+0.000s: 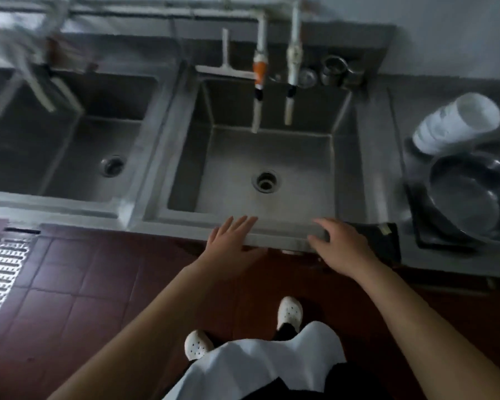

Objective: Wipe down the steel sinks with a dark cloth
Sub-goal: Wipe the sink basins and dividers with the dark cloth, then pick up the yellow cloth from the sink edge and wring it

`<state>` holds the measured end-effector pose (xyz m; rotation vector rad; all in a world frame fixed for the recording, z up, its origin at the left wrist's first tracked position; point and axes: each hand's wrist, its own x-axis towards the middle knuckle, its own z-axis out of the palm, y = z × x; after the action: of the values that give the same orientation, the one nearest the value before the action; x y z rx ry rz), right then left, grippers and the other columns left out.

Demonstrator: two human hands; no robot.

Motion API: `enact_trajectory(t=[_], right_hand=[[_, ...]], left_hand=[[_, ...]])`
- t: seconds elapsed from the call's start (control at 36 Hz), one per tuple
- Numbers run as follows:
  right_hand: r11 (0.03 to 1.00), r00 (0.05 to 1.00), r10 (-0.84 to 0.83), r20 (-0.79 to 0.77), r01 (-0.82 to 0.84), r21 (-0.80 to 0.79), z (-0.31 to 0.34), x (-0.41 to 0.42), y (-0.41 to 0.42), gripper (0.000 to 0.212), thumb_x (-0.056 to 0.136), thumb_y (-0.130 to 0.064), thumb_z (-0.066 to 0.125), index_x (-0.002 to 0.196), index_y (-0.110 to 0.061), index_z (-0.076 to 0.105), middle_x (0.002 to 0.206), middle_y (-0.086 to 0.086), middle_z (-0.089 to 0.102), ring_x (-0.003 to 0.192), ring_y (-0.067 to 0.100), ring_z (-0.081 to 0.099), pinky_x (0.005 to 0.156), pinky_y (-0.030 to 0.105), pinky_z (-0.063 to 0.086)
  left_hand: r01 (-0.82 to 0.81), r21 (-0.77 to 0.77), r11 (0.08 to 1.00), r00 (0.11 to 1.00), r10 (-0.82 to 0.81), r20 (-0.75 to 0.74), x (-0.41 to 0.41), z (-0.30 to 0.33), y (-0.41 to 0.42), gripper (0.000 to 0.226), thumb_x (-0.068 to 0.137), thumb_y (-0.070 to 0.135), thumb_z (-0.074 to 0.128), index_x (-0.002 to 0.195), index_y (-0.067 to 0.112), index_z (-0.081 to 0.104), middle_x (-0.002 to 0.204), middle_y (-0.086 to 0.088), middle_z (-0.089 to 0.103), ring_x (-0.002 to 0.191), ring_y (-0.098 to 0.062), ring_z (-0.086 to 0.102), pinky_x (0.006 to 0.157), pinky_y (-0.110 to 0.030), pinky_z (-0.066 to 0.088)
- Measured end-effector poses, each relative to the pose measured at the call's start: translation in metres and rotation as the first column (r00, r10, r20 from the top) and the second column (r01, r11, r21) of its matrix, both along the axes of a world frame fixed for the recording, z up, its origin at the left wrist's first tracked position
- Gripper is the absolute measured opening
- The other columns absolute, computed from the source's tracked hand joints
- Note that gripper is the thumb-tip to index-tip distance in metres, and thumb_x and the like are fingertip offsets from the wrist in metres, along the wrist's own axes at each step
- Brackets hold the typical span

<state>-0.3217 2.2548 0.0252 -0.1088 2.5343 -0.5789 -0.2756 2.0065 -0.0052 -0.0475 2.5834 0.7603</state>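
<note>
Two steel sinks stand side by side: the right sink [344, 168] is straight ahead of me and the left sink [70, 134] lies to my left. A dark cloth [381, 241] hangs over the front edge of the counter, just right of the right sink. My right hand [338, 243] hovers over the sink's front rim beside the cloth, fingers spread and relaxed, holding nothing. My left hand [231, 241] reaches toward the same front rim with straight fingers, and it holds nothing either.
Two white taps [289, 90] hang over the right sink, and a squeegee [225, 67] lies on its back ledge beside steel cups [332, 70]. Stacked white bowls [456, 122] and a steel basin [468, 203] sit on the right counter. A floor drain grate [3, 269] lies at the left.
</note>
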Motion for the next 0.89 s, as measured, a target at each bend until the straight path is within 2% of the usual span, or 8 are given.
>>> enact_trajectory(t=[0.14,0.19,0.28,0.36,0.44,0.56,0.78,0.89], right_hand=[[0.977,0.98,0.044,-0.193,-0.083,-0.197,0.034,0.032,-0.128,0.054,0.097,-0.045,0.054,0.147,-0.027,0.044,0.151,-0.001,0.045,0.139,0.018,0.04,0.113,0.04,0.036],[0.952,0.968,0.084,-0.237,-0.148,-0.269,0.038,0.058,-0.182,0.056,0.097,-0.043,0.054,0.149,-0.027,0.041,0.154,-0.002,0.041,0.142,0.016,0.034,0.116,0.038,0.031],[0.921,0.938,0.259,-0.229,-0.311,-0.233,0.026,0.102,-0.258,0.062,0.097,-0.047,0.052,0.153,-0.034,0.03,0.162,-0.005,0.025,0.151,0.015,0.015,0.122,0.048,0.02],[0.898,0.906,0.369,-0.207,-0.405,-0.173,0.01,0.13,-0.303,0.066,0.096,-0.051,0.052,0.155,-0.035,0.025,0.165,-0.006,0.018,0.152,0.013,0.007,0.123,0.045,0.013],[0.868,0.878,0.449,-0.166,-0.472,-0.152,0.005,0.145,-0.352,0.068,0.095,-0.055,0.049,0.155,-0.038,0.021,0.165,-0.008,0.014,0.153,0.013,0.003,0.122,0.045,0.011],[0.843,0.854,0.487,-0.181,-0.514,-0.156,0.018,0.148,-0.408,0.065,0.094,-0.055,0.05,0.153,-0.038,0.027,0.164,-0.008,0.02,0.152,0.012,0.009,0.122,0.041,0.013],[0.793,0.81,0.573,-0.129,-0.587,-0.162,0.007,0.139,-0.521,0.063,0.094,-0.051,0.054,0.152,-0.038,0.032,0.163,-0.011,0.021,0.151,0.008,0.008,0.122,0.035,0.012],[0.756,0.772,0.631,-0.079,-0.635,-0.159,-0.011,0.125,-0.607,0.06,0.094,-0.05,0.055,0.15,-0.043,0.033,0.163,-0.012,0.021,0.152,0.011,0.006,0.123,0.04,0.013]], left_hand=[[-0.241,-0.058,0.969,0.964,0.232,-0.131,0.074,0.025,-0.117,0.076,0.09,0.067,0.044,0.154,0.041,0.013,0.165,0.007,0.011,0.152,-0.019,-0.003,0.119,-0.044,-0.005],[-0.356,-0.069,0.932,0.925,0.34,-0.169,0.106,0.027,-0.163,0.074,0.09,0.066,0.045,0.153,0.042,0.015,0.165,0.007,0.011,0.152,-0.021,-0.003,0.12,-0.046,-0.003],[-0.545,-0.049,0.837,0.829,0.529,-0.18,0.156,0.024,-0.221,0.074,0.089,0.066,0.047,0.152,0.042,0.018,0.165,0.007,0.011,0.152,-0.022,-0.002,0.121,-0.046,0.001],[-0.654,-0.031,0.756,0.748,0.639,-0.179,0.192,0.016,-0.252,0.079,0.087,0.068,0.049,0.154,0.038,0.018,0.165,0.005,0.011,0.152,-0.023,-0.002,0.122,-0.045,0.005],[-0.72,-0.002,0.694,0.686,0.712,-0.153,0.224,0.013,-0.289,0.079,0.087,0.068,0.048,0.154,0.038,0.018,0.165,0.005,0.008,0.152,-0.023,-0.004,0.122,-0.044,0.003],[-0.765,0.045,0.642,0.631,0.762,-0.142,0.252,0.016,-0.325,0.077,0.088,0.067,0.048,0.154,0.04,0.018,0.165,0.007,0.007,0.152,-0.022,-0.005,0.122,-0.044,0.003],[-0.848,0.116,0.518,0.51,0.855,-0.088,0.253,0.008,-0.42,0.074,0.09,0.064,0.05,0.153,0.043,0.018,0.165,0.012,0.003,0.152,-0.018,-0.007,0.123,-0.043,0.004],[-0.889,0.114,0.443,0.44,0.897,-0.05,0.256,0.0,-0.488,0.073,0.089,0.065,0.05,0.152,0.045,0.019,0.164,0.014,0.004,0.152,-0.016,-0.006,0.121,-0.041,0.007]])
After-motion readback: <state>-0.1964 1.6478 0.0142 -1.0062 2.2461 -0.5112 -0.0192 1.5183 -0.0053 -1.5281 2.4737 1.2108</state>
